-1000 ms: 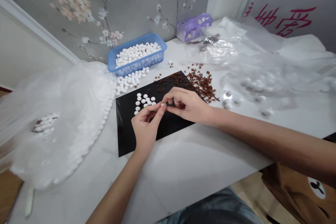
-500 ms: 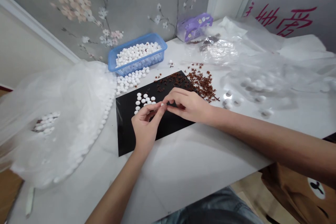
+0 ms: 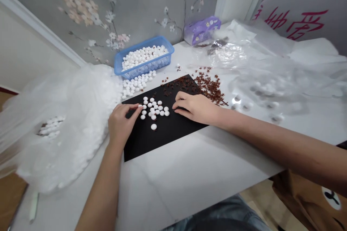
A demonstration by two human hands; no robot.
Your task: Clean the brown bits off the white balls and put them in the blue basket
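Currently, the two bare hands are apart over a flat black rectangular sheet (image 3: 151, 143) on a white marbled table (image 3: 184, 180). At the sheet's left side, the left hand (image 3: 118, 123) has its thumb and forefinger pinched on a small round white piece (image 3: 140, 105), just beside a loose cluster of similar glossy white pieces (image 3: 155, 107). One more white piece (image 3: 154, 127) sits slightly nearer the person. To the right of the cluster, the right hand (image 3: 194, 106) rests with fingers curled; whether they grip anything, I cannot tell. Small reddish-brown star-shaped pieces (image 3: 213, 86) lie scattered past that hand, partly on the sheet. Beyond the far edge, many white pieces (image 3: 137, 85) spread before a blue plastic basket (image 3: 148, 67), itself filled with more, while a translucent white plastic bag (image 3: 65, 148) bulges at left
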